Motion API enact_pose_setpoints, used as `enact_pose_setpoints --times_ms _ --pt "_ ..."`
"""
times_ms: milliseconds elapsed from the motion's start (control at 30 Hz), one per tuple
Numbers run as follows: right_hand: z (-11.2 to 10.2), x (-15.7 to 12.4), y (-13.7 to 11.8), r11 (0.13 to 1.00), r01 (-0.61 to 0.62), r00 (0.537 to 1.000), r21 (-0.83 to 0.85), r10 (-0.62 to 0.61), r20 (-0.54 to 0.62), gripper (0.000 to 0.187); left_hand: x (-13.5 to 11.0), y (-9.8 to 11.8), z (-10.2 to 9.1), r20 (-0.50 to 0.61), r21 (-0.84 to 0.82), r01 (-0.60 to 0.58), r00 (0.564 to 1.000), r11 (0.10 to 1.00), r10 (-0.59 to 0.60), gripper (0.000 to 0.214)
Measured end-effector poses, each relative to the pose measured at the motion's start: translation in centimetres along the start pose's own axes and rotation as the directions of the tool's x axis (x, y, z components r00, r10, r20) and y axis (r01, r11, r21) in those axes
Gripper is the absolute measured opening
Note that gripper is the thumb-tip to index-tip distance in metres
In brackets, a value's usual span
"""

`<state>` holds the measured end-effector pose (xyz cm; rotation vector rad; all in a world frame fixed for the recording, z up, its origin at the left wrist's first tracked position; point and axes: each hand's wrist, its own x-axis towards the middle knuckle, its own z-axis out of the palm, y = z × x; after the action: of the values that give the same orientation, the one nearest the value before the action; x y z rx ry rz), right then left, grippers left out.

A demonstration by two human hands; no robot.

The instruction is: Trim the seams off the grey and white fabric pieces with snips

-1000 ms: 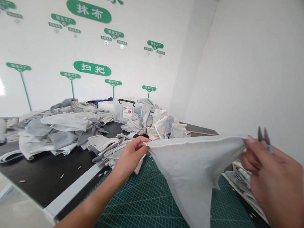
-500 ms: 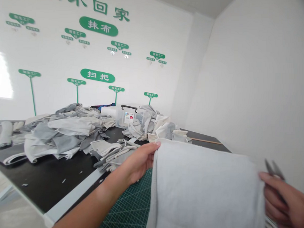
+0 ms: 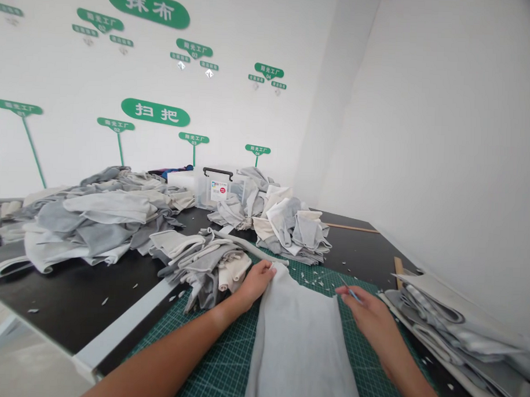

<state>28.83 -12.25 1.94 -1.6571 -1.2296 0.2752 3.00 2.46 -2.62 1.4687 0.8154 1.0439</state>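
While it lies spread over the green cutting mat [image 3: 224,365], near edge running out of view, the pale grey cloth [image 3: 303,344] looks light, soft and limp; likely not slippery or fragile, but likely to sag and wrinkle. Best taken by the two far corners, edge kept taut between them. Left hand [image 3: 257,284]: thumb and fingers pinched together on the far left corner, over the mat. Right hand [image 3: 367,312]: fingers curled around a small pointed tool [image 3: 354,294], fingertips at the far right corner; can't tell if they also pinch fabric. Pale scraps [image 3: 314,278] on the mat's far part, rumpled cloths [image 3: 202,260] at its left edge, folded stack [image 3: 460,333] right of it.
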Motion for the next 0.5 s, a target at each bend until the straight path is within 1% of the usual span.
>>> enact_pose_setpoints --times_ms 33,67,133,200,267,367,500 --pt "1.2 0.1 -1.1 1.000 -0.008 0.997 -0.020 0.010 0.071 0.029 0.1 -0.1 0.2 0.017 -0.008 -0.039 0.999 0.999 0.039 0.030" --pt "2.5 0.2 -1.9 1.000 -0.004 0.993 -0.026 0.007 0.114 0.030 0.1 -0.2 0.3 0.034 -0.013 -0.070 0.997 0.997 0.071 0.031" --pt "5.5 0.4 -2.8 0.999 0.034 0.987 0.017 -0.036 0.158 0.031 0.1 -0.5 0.5 0.071 -0.010 -0.106 0.992 0.994 0.107 0.035" --pt "8.2 0.6 -2.7 0.997 0.043 0.983 0.059 -0.053 0.175 0.034 0.1 -0.8 0.7 0.121 0.000 -0.124 0.985 0.992 0.124 0.038" --pt "10.3 0.6 -1.9 0.992 0.059 0.981 0.114 -0.079 0.177 0.036 0.0 -1.1 0.7 0.165 0.000 -0.159 0.974 0.987 0.157 0.038" --pt "11.9 0.5 -0.7 0.981 0.100 0.977 0.168 -0.128 0.168 0.038 0.0 -1.6 0.6 0.180 0.010 -0.191 0.966 0.981 0.186 0.038" --pt "12.0 0.2 -0.1 0.978 0.115 0.968 0.173 -0.150 0.202 0.037 0.2 -2.0 0.6 0.190 0.020 -0.149 0.971 0.989 0.143 0.041"
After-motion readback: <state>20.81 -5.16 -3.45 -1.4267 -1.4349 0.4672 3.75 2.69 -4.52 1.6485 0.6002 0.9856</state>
